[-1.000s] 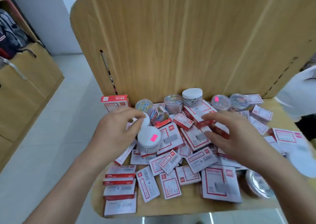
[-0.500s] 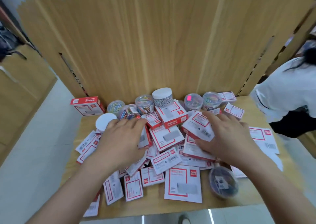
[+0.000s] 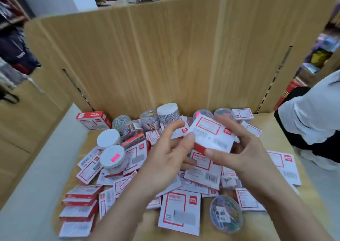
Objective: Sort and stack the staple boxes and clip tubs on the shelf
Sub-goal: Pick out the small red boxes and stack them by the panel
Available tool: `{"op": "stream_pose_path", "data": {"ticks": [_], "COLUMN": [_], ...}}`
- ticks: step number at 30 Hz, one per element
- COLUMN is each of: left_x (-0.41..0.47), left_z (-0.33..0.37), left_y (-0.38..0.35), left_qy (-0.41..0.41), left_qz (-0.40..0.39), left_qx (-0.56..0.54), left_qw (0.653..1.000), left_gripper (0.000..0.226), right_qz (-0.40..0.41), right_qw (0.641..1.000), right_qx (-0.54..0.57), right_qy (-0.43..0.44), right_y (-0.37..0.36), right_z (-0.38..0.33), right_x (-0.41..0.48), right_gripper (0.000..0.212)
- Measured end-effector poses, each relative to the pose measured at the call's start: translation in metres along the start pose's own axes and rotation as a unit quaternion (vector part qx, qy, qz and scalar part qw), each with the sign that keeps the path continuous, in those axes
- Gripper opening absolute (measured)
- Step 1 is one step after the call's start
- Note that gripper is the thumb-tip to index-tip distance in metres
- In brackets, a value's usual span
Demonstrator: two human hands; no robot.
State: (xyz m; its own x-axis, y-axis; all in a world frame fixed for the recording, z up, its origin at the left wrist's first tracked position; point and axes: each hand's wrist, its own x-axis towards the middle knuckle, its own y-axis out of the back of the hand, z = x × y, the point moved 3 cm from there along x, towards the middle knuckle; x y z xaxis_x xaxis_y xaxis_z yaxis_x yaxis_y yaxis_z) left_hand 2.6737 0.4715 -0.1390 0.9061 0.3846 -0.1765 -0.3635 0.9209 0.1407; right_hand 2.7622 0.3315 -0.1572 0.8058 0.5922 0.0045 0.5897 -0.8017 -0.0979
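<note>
left grip point(image 3: 165, 157) + right grip point(image 3: 244, 148) | raised | now holding one staple box point(image 3: 211, 137) together

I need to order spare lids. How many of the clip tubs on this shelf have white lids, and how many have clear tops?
White-lidded clip tubs: 3
Clear-topped clip tubs: 6
Total: 9 tubs in view
</note>
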Motion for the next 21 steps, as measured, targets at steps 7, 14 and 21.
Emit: {"op": "stream_pose_path", "data": {"ticks": [7,14,21], "left_x": [-0.001,-0.021,-0.029], "left_z": [-0.010,-0.023,-0.023], "left_y": [-0.001,0.034,0.050], "left_qy": [0.022,0.030,-0.096], "left_qz": [0.121,0.196,0.278], "left_qx": [-0.219,-0.265,-0.063], "left_qw": [0.968,0.943,0.954], "left_gripper": [0.034,0.036,0.046], "right_qz": [-0.007,-0.105,-0.041], "right_qw": [0.998,0.833,0.892], "right_qx": [-0.068,-0.540,-0.438], "right_qy": [0.007,-0.050,-0.102], "right_y": [0.001,-0.034,-0.043], "right_z": [-0.016,0.022,0.033], "right_x": [0.025,0.080,0.101], "right_gripper": [0.021,0.050,0.046]}}
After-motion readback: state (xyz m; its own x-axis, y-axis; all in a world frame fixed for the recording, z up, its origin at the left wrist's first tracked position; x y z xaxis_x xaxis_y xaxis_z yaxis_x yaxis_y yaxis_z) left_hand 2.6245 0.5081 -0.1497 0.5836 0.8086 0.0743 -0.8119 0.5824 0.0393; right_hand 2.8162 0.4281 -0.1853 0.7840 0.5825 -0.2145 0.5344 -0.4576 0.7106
